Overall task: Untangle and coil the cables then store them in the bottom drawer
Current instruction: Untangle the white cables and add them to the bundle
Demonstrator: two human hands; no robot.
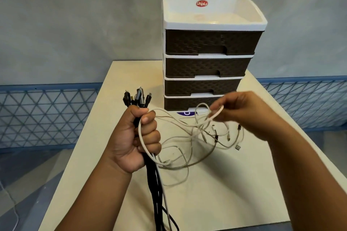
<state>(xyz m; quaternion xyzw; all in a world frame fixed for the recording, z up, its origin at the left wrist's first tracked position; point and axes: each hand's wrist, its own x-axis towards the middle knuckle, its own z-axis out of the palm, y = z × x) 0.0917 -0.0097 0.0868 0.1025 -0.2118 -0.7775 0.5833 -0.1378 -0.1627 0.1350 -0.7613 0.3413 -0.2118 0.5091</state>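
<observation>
In the head view, the left hand (135, 137) sits at centre left of the frame, fist closed around a bundle of black cables (155, 184). Their plugs (138, 96) stick up above the fist and the cords hang down to the bottom edge. The right hand (242, 110), right of centre, pinches a loop of white cable (216, 115) between fingertips and thumb. A tangle of white cables (187, 142) lies on the cream table (84, 155) between and below the hands, one strand running into the left fist. Behind, in the upper centre, stands a four-drawer unit (210, 43) with dark woven fronts; the bottom drawer (180, 104) is shut, partly hidden by the right hand.
</observation>
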